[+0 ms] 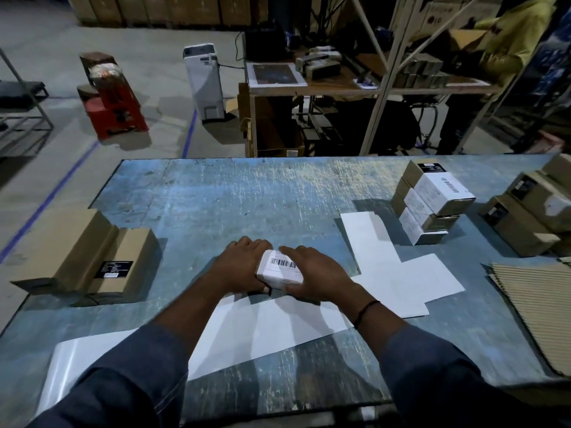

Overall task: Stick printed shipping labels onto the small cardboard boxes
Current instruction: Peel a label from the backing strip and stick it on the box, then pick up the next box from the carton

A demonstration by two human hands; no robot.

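A small box (279, 270) lies mid-table on the blue table (216, 199), its top covered by a white shipping label with a barcode. My left hand (239, 267) grips its left side, thumb curled under the near corner. My right hand (315, 273) lies over its right side, fingers flat along the label and thumb at the near edge. White label backing sheets (401, 273) lie to the right, and one backing sheet (262, 332) lies under my forearms.
Three labelled boxes (432, 202) are stacked at the right, with plain brown boxes (531, 211) beyond them. Two larger cardboard boxes (92, 257) sit at the left edge. Corrugated sheets (534, 304) lie at the right. Another person in yellow (509, 41) works at a far bench.
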